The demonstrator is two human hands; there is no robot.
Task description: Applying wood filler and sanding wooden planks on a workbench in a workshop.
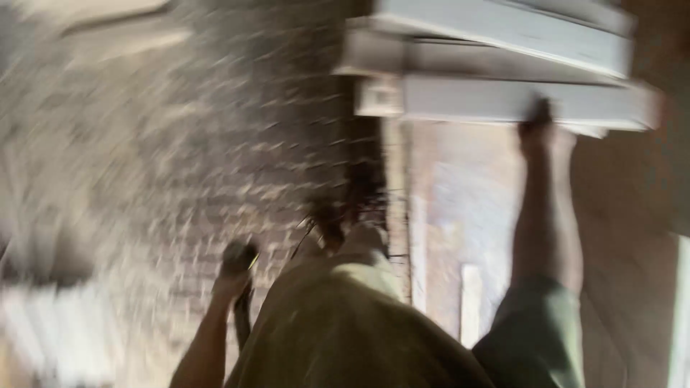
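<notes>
The picture is heavily blurred by motion. Neither my left hand nor my right hand shows. Close in front of me a person in an olive shirt (338, 323) is seen from behind, with dark hair. That person's raised arm (546, 223) reaches up to a stack of long white boards (503, 100) at the top right, the hand touching their underside. The person's other hand (236, 267) is held up at the lower left and grips a small dark thing that I cannot make out.
A pale brick wall (215, 144) fills the left and middle. Reddish-brown walling (632, 230) lies to the right. A blurred white shape (57, 330) sits at the lower left. A bright strip (679, 316) runs down the right edge.
</notes>
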